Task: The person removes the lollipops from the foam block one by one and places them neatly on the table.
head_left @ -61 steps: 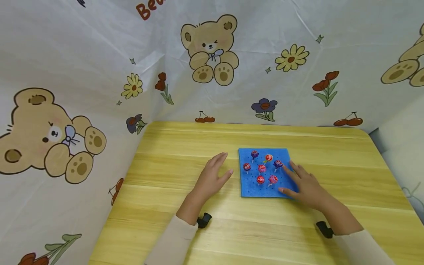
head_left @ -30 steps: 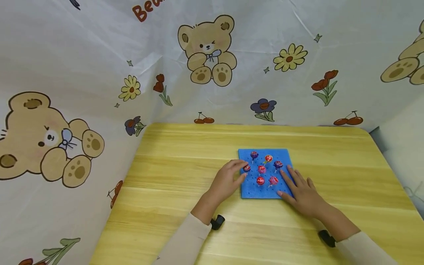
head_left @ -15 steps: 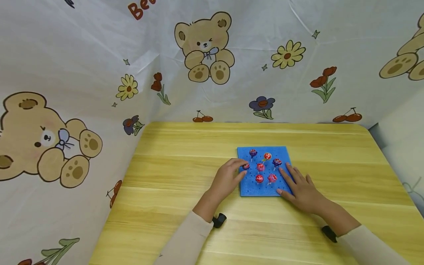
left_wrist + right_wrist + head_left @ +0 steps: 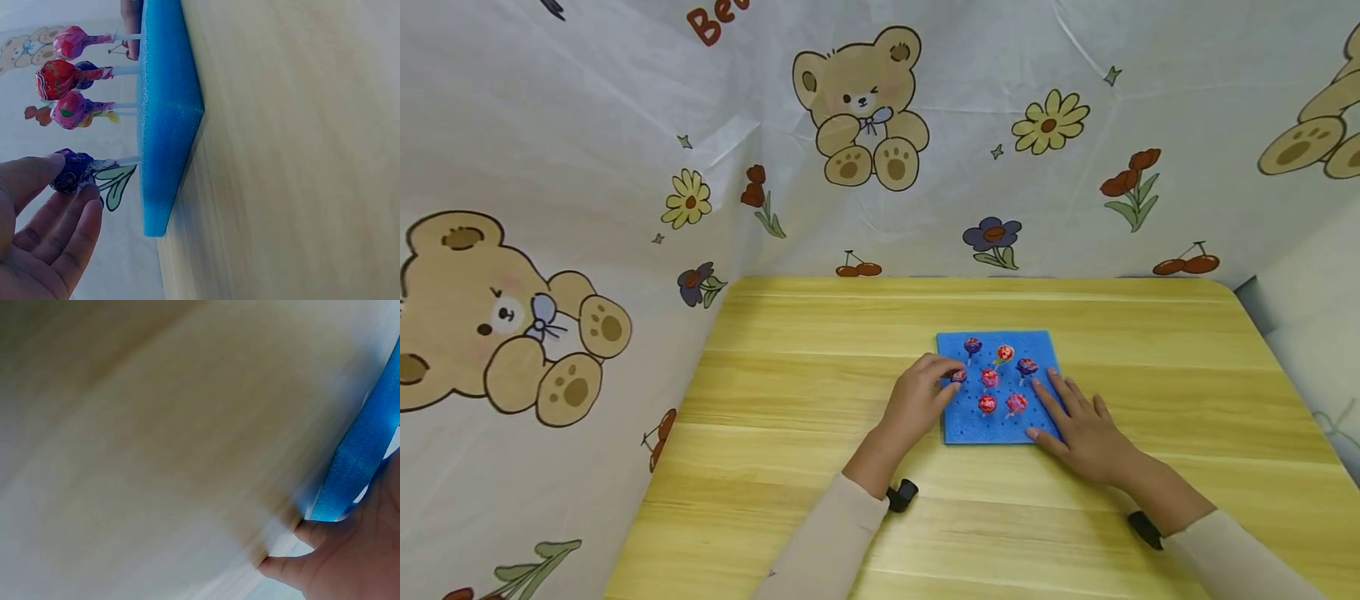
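Observation:
A thick blue foam block [image 4: 966, 429] lies on the table, with several wrapped lollipops standing in it on white sticks. My left hand [image 4: 916, 398] pinches the head of the leftmost lollipop [image 4: 72, 170], dark purple in the left wrist view, between thumb and fingers. That lollipop's stick meets the foam's top. My right hand [image 4: 1086, 437] rests on the block's right side, fingers spread and straight, beside a purple lollipop [image 4: 1027, 367]. Nearer the front edge stand a red lollipop [image 4: 987, 405] and a pink lollipop [image 4: 1017, 403].
The wood-grain table [image 4: 805, 400] reaches back to a white cloth [image 4: 970, 75] printed with bears and flowers, which also hangs along the left side. A black wrist device [image 4: 902, 495] sits at my left cuff.
My left hand has come in from the left of the block and taken hold of the leftmost lollipop. My right hand has settled onto the block's right side.

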`<state>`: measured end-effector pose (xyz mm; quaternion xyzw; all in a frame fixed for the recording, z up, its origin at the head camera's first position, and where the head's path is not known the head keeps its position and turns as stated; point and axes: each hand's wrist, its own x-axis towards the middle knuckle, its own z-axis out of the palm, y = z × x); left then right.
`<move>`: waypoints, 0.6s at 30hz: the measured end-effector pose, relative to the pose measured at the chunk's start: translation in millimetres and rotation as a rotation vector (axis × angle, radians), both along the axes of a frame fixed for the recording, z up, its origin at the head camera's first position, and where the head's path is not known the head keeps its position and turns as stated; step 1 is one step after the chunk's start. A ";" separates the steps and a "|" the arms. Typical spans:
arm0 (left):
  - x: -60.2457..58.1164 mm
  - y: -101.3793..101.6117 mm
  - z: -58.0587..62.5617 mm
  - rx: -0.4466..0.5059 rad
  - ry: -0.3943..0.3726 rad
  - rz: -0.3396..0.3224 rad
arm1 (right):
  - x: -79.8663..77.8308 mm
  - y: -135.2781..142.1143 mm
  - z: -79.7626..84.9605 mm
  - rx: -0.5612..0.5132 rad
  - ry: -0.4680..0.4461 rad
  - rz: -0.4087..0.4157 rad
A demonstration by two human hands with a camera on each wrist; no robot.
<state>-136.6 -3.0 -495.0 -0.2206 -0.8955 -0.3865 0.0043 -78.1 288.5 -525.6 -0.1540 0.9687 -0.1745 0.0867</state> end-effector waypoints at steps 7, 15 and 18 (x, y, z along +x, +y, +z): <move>-2.1 -0.9 -0.2 0.019 -0.011 0.015 | -1.4 1.0 -4.9 -0.001 -0.005 -0.001; -2.8 -1.2 -0.8 0.041 -0.009 0.010 | -0.6 0.2 -5.4 -0.006 0.012 -0.001; -2.9 -1.5 0.6 0.052 -0.017 0.009 | -0.5 -0.3 -5.5 -0.009 0.018 -0.002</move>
